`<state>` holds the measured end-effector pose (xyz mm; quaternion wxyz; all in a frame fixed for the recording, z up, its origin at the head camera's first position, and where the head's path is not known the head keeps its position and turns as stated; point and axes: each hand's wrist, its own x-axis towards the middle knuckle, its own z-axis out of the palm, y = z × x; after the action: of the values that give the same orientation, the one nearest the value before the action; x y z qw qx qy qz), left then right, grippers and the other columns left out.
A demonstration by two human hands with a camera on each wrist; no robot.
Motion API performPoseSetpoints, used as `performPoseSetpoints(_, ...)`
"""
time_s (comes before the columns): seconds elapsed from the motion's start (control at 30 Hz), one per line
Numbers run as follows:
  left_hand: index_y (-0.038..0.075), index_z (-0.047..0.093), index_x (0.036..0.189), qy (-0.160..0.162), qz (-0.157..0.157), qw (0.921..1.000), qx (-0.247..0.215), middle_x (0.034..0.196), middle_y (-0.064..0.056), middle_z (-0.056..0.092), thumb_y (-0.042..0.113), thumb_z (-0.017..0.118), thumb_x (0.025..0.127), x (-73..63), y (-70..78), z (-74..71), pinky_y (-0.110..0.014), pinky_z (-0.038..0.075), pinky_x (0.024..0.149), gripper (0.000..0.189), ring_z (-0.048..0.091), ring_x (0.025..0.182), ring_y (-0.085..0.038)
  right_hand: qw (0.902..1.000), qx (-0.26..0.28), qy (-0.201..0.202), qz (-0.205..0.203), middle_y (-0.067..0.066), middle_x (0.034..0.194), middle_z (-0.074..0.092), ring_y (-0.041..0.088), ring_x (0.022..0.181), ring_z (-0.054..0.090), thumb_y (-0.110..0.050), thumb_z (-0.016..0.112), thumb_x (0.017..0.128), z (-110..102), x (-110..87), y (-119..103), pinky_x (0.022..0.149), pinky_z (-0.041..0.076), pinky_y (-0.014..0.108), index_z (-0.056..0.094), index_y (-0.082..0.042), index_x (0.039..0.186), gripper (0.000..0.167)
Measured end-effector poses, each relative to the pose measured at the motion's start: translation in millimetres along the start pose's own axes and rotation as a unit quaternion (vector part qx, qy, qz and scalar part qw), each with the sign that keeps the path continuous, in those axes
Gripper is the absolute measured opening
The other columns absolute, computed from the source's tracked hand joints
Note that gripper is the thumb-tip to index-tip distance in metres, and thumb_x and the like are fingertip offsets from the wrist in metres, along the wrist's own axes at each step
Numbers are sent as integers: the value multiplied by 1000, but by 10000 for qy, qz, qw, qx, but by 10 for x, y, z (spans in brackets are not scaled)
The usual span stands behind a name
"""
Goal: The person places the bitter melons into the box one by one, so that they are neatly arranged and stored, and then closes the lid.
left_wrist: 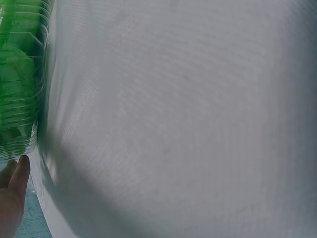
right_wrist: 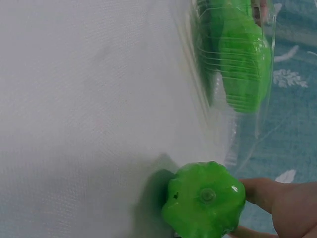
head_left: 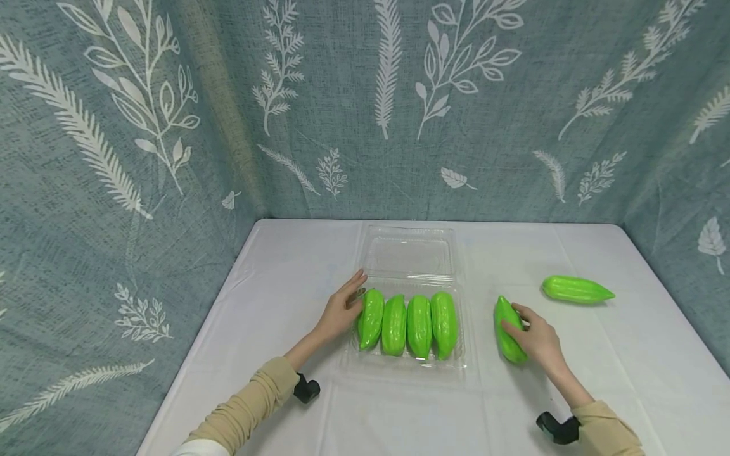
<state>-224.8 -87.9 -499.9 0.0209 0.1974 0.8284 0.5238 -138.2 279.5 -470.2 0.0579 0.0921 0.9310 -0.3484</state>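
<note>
Several bright green, ribbed gourds (head_left: 419, 326) lie side by side in a clear plastic clamshell box (head_left: 463, 342), its lid (head_left: 409, 254) folded back. At the box's left side rests my left hand (head_left: 338, 315), fingers extended beside the leftmost gourd (head_left: 372, 316). The left wrist view has those fingertips (left_wrist: 23, 166) right at the box's ribbed wall (left_wrist: 40, 89). To the right of the box, my right hand (head_left: 537, 339) grips another gourd (head_left: 504, 311) between thumb and fingers. Its lobed blunt end (right_wrist: 205, 196) faces the right wrist camera.
One more green gourd (head_left: 577, 289) lies farther back on the right of the white-covered table (head_left: 296, 266). Blue-green leaf-patterned cloth (head_left: 353, 95) hangs behind and at both sides. Black devices (head_left: 307, 389) sit at both wrists.
</note>
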Motion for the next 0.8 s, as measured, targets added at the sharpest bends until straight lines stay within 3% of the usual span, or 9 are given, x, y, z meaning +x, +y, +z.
performPoseSetpoints(0.8,-3,39,141,29,37,10000,-56,156,-16,25,-5,50,89,-4,-15,-1,-42,42,108,53,44,131,-38,9998,-33,214,28,40,133,42,52,113,53,-23,55,93,59,-15,11,84,57,53,36,8,139,59)
